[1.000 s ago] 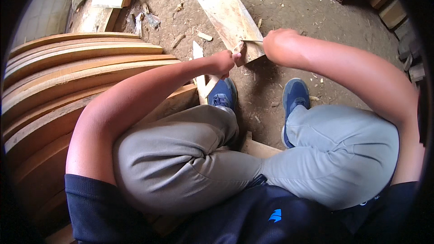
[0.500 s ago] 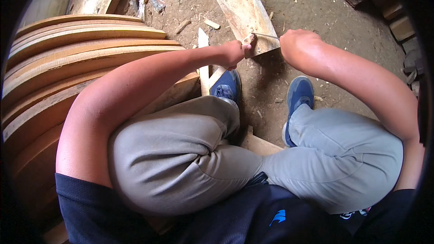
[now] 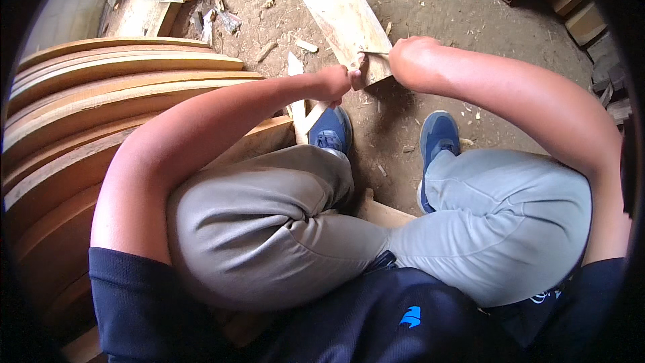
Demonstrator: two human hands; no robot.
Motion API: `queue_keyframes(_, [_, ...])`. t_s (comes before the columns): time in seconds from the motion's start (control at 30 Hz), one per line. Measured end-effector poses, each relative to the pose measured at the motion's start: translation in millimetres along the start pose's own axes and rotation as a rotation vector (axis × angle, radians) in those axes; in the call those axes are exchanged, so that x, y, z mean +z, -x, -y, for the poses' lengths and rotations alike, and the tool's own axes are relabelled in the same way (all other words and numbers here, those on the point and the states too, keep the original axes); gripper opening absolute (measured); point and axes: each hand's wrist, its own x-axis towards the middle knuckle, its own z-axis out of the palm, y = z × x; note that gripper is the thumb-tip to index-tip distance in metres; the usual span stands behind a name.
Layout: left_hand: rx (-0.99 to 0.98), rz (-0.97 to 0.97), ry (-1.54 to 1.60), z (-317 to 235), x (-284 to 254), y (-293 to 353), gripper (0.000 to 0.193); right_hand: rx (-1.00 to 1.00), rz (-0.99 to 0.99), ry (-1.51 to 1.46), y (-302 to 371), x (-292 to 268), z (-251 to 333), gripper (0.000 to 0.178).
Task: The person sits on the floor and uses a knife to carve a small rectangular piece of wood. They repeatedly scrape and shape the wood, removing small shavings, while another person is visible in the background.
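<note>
My left hand is closed around a small brown wooden piece and holds it over the near end of a pale wooden board. From the other side, my right hand grips a thin, dark, rod-like tool. The tool's tip reaches the top of the wooden piece. Its handle is hidden inside my right fist, so I cannot make out its exact kind. Both forearms stretch forward above my knees.
Several curved-looking planks are stacked along my left. Narrow wood strips lie beside my left shoe. Wood blocks stand at the far right. Chips and scraps litter the dirt floor.
My right hand has come slightly closer to my left, and less of the tool shows between them. The whole view has shifted a little. Both grips stay the same.
</note>
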Motion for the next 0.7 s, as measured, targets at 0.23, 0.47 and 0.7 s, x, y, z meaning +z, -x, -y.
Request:
queue_keyframes(0.23, [-0.002,0.003,-0.016,2.3,3.0,0.3,0.065,0.123,0.032,-0.086,-1.2,2.7,0.2,0.048])
queue_keyframes(0.47, [-0.007,-0.009,0.005,-3.5,4.1,5.3,0.068,0.041,0.000,-0.044,7.3,2.4,-3.4,0.045])
queue_keyframes(0.7, [-0.021,-0.003,0.074,-0.6,6.1,3.6,0.066,0.153,0.059,-0.038,5.6,1.5,9.5,0.055])
